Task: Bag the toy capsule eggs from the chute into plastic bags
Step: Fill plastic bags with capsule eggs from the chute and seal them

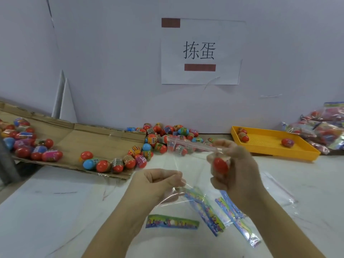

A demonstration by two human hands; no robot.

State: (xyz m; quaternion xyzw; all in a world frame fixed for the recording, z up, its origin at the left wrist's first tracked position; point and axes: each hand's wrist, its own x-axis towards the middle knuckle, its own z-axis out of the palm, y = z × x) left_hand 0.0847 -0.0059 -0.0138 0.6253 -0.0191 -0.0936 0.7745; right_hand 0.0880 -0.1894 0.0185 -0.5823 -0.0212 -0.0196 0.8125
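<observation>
My right hand grips a red capsule egg along with the top edge of a clear plastic bag. My left hand pinches the bag's lower part, which carries a colourful printed strip. The bag hangs stretched between both hands above the table. Several capsule eggs lie on the cardboard chute at the left. More eggs are piled at the chute's end by the wall.
A yellow tray at the right holds three eggs. Filled bags are heaped at the far right. Empty printed bags and a printed strip lie on the white table near me.
</observation>
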